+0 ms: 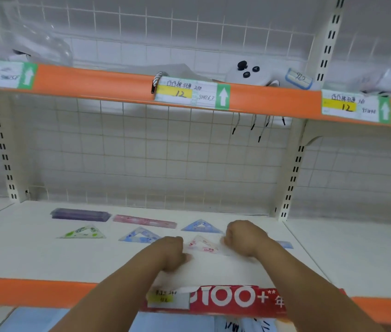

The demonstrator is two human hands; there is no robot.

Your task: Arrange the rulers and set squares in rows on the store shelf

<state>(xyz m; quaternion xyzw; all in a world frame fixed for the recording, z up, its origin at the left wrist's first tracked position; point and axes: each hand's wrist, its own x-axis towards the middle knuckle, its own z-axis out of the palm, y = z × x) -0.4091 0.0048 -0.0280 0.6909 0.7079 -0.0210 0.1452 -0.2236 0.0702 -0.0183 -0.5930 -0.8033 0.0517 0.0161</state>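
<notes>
On the white lower shelf a pink set square lies flat between my hands. My left hand pinches its left corner with curled fingers. My right hand, also curled, pinches its right corner. In the back row lie a stack of purple rulers, a pink ruler and a blue set square. A green set square and another blue set square lie in the row in front. A blue piece shows partly behind my right wrist.
A wire grid backs the shelf, with slotted uprights at each side. The upper shelf's orange edge carries price labels, and a white controller sits on top. A red banner covers the lower shelf's front edge.
</notes>
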